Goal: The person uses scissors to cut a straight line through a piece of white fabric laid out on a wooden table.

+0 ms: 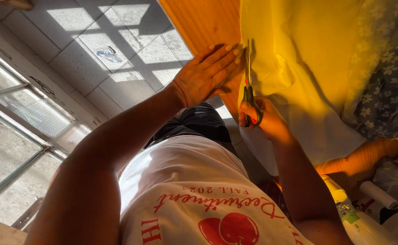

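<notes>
Cutting yellow fabric [308, 54] on wooden table [203, 20]; sunlit tiled floor [117, 50].

Pale grey square-tiled floor [117, 54] at far left, crossed by bright sun patches and grid-like window shadows. Metal-framed window with frosted panes [22, 113] along the left edge. Orange-brown wooden tabletop [203, 22] slants in at far centre; warm sunlight overall.

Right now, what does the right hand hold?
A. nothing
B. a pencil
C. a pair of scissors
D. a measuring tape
C: the right hand grips scissors with blades on the yellow cloth, while the left hand lies flat on the wooden table.
</notes>
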